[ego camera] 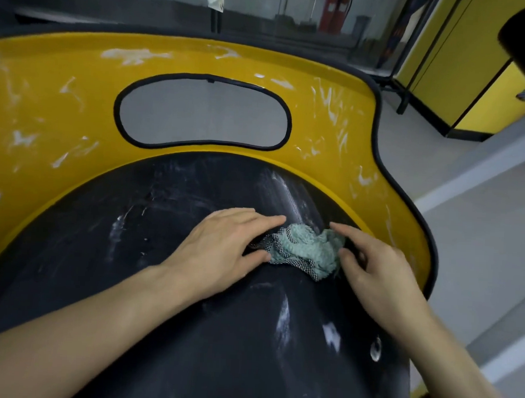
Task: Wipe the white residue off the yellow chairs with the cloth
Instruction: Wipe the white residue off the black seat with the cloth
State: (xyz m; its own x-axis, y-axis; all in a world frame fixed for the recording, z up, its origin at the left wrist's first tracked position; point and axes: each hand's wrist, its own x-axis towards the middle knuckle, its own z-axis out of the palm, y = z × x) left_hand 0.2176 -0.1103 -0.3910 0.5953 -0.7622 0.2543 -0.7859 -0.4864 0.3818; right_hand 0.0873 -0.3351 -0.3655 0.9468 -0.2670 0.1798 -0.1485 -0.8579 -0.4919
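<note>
head view: green cloth (307, 250) lies bunched on the black seat (157, 330), near its far right edge. on that seat, my left hand (222, 245) and right hand (379, 275) touch it, fingers spread. white residue (135, 55) streaks the yellow chair (62, 112) beyond the seat.

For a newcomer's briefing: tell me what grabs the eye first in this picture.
The bright yellow chair back fills the upper half, streaked all over with white residue, around an oval black-rimmed opening. Below it, on the smeared black seat, a crumpled pale green cloth lies right of centre, with the left hand and the right hand touching its two sides.
</note>
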